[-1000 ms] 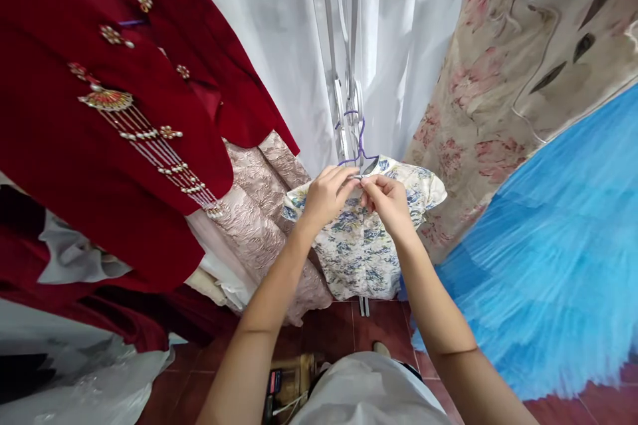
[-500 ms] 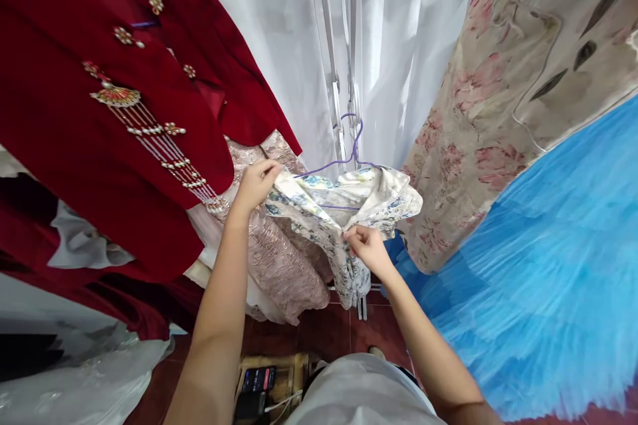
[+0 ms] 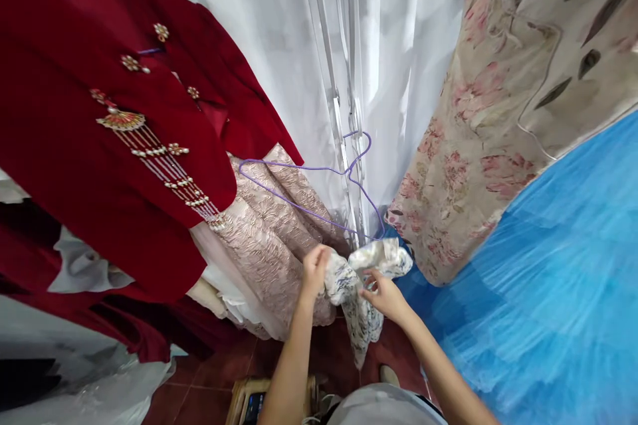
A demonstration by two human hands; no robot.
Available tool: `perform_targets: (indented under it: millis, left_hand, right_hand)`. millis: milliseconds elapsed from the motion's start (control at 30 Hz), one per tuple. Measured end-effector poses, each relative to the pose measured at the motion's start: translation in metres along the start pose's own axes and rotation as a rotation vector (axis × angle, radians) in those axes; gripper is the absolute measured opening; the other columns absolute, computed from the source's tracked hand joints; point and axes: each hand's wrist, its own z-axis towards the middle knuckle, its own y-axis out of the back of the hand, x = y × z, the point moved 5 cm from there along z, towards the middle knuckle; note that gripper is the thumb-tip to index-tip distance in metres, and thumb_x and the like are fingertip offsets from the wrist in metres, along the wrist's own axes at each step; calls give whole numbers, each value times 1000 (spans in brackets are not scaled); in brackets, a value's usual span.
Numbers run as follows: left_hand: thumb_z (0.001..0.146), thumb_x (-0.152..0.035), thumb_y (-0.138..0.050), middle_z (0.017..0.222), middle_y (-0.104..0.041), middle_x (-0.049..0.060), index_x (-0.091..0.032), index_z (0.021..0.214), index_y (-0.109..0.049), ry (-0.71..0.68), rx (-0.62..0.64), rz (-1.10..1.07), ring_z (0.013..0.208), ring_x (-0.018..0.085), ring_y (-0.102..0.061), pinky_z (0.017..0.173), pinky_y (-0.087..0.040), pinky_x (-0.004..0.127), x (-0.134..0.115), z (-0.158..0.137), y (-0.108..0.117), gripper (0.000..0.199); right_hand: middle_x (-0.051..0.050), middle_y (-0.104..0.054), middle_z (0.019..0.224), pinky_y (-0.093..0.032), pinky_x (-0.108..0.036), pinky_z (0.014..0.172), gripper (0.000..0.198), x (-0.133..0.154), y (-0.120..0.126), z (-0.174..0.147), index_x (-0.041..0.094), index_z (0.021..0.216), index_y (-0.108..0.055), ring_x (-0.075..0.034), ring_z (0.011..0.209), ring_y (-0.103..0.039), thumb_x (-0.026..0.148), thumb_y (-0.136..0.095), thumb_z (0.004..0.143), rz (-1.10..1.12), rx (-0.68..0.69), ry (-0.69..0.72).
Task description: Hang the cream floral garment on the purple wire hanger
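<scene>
A white garment with a blue floral print (image 3: 363, 322) hangs bunched in front of me, its lower end tapering toward the floor. My left hand (image 3: 316, 271) is closed on its left side. My right hand (image 3: 385, 295) is at the front of the cloth, thumb and forefinger a little apart and touching the fabric. Just above is a purple wire hanger (image 3: 299, 206), tilted with its right end low, close to the garment's upper right edge. Its hook is at the white metal stand (image 3: 355, 179). Most of the hanger's frame is bare.
On the left hang a dark red velvet jacket (image 3: 164, 126) with beaded trim and a pink brocade skirt (image 3: 269, 246). To the right are a beige floral dress (image 3: 463, 139) and blue tulle (image 3: 538, 279). A wooden stool (image 3: 239, 405) holding a phone (image 3: 254, 406) stands below.
The floral garment has come down off most of the hanger and bunched up. My left hand moved right and down with it; my right hand moved down. The hanger now tilts.
</scene>
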Motion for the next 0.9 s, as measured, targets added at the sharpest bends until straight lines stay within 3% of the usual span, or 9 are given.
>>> perform_targets:
  millis: [67,100,267,367,433,533,633,767,900]
  left_hand:
    - [95,-44,-56,71,-62,1,-16,80,-68,-64,273,194,67,14,-55,64,-42,24,-13,-16,-42,33]
    - [97,-41,-54,71,-62,1,-17,80,-68,-78,358,240,67,14,-54,66,-42,24,-18,-21,-59,33]
    - [94,-48,-59,76,-59,-1,-18,97,-62,85,572,-12,67,13,-52,62,-40,22,-21,-36,-101,30]
    - [80,-53,-74,88,-64,2,-18,107,-64,212,762,-127,76,15,-56,66,-44,23,-4,-55,-101,45]
    - [74,-52,-79,85,-65,2,-15,95,-68,273,797,-45,75,16,-56,65,-45,23,11,-69,-91,44]
    - [82,-47,-69,68,-62,0,-14,75,-69,294,667,141,66,15,-53,59,-41,23,27,-78,-63,34]
    - [84,-29,-60,72,-70,1,-17,79,-74,155,404,253,68,17,-60,64,-46,25,19,-67,-24,19]
    - [78,-20,-65,69,-71,3,-20,72,-73,-185,39,276,65,18,-64,63,-48,27,-24,-43,23,10]
    - [88,-29,-68,80,-69,6,-20,71,-70,-466,3,196,66,16,-62,62,-49,28,-77,-33,31,19]
  right_hand:
    - [-10,-73,114,-54,-40,87,56,2,4,-10,20,118,-68,-28,99,-68,32,-82,66,93,51,94]
    - [-11,-72,118,-53,-41,92,54,6,6,-15,19,119,-68,-29,105,-67,35,-82,69,144,106,130]
    - [-6,-73,89,-54,-33,77,27,28,39,-27,17,97,-70,-24,83,-66,41,-62,91,304,256,141]
    - [-4,-69,83,-51,-28,68,19,27,87,-27,18,91,-67,-20,74,-62,37,-65,89,317,43,184]
    - [-2,-66,77,-48,-26,64,15,23,124,-28,19,85,-66,-18,69,-59,33,-67,85,293,-192,224]
    - [0,-63,71,-45,-24,60,13,17,165,-32,19,83,-63,-15,64,-57,28,-71,78,294,-518,248]
    - [6,-52,59,-35,-21,48,16,14,178,-32,20,81,-59,-10,48,-43,27,-72,76,357,-674,225]
    - [3,-56,67,-40,-22,54,20,11,170,-26,18,81,-61,-11,57,-50,32,-73,75,417,-748,197]
    - [-1,-60,75,-43,-25,63,28,5,162,-22,17,84,-65,-15,68,-55,42,-74,77,435,-829,126]
